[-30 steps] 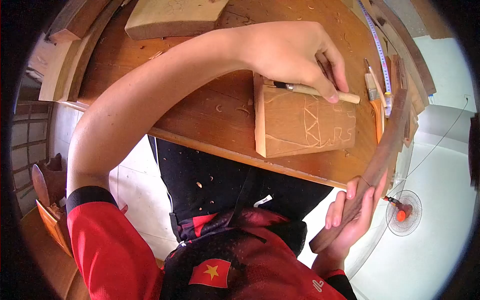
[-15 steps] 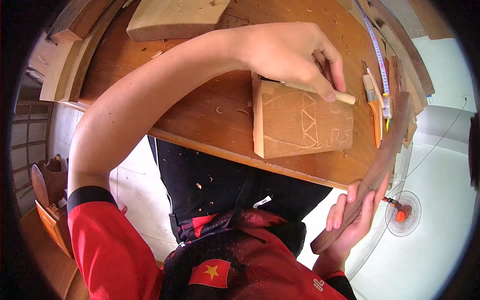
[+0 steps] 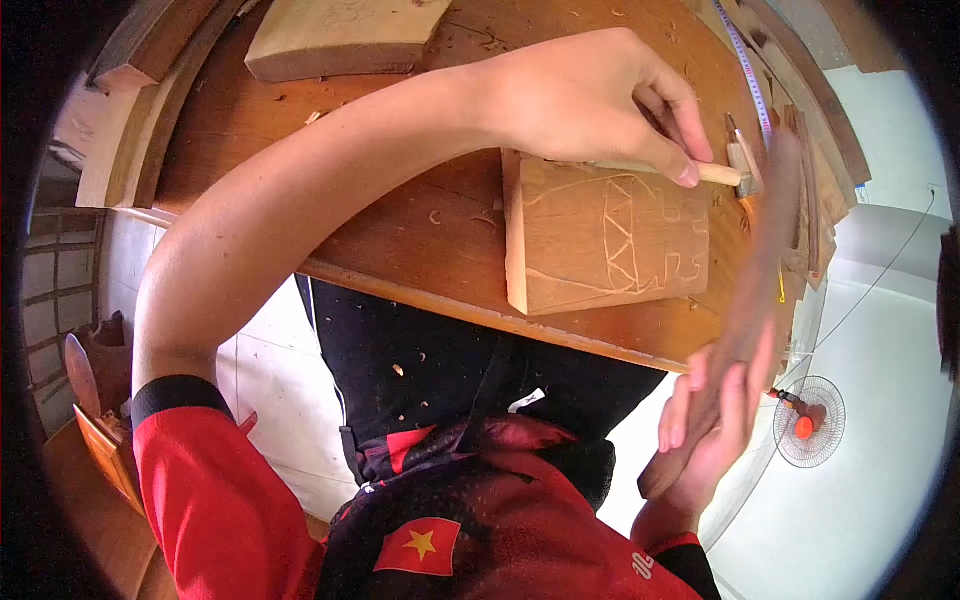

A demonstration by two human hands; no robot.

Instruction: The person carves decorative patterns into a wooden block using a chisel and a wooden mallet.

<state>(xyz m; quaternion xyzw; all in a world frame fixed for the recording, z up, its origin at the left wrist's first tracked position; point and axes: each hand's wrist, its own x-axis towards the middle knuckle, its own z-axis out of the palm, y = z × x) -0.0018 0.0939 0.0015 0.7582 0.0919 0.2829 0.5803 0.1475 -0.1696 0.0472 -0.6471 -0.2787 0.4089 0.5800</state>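
Note:
A light wooden block (image 3: 610,240) with carved triangle and notch outlines lies near the table's (image 3: 380,230) front edge. My left hand (image 3: 590,100) reaches across its far edge and is closed around a chisel; only the pale handle end (image 3: 722,174) shows past my fingers, and the blade is hidden. My right hand (image 3: 710,430), below the table edge on the right, grips a long dark wooden stick (image 3: 760,260). The stick is motion-blurred, and its upper end is close to the chisel handle.
A thick pale plank (image 3: 340,35) lies at the table's far side. A tape measure (image 3: 745,70), a brush (image 3: 742,155) and wood strips (image 3: 815,215) sit along the right edge. Wood shavings dot the table and my lap. A small fan (image 3: 808,422) stands on the floor.
The stick in my right hand has swung up and inward toward the chisel's handle end and is now blurred. My left hand and the chisel have shifted slightly right.

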